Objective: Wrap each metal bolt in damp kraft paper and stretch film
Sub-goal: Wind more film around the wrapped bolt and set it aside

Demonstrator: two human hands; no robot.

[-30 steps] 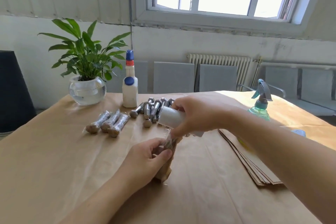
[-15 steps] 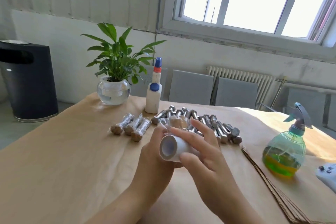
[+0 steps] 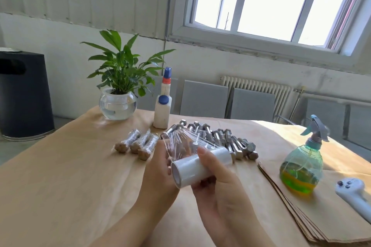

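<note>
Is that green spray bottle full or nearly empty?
Partly full: the spray bottle holds yellow-green liquid only in its lower part; the upper part looks clear.

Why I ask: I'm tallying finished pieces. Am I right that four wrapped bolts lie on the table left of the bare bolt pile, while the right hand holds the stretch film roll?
Not quite: the head view shows three wrapped bolts, not four. They do lie left of the bare bolt pile, and the right hand does hold the stretch film roll.
</note>
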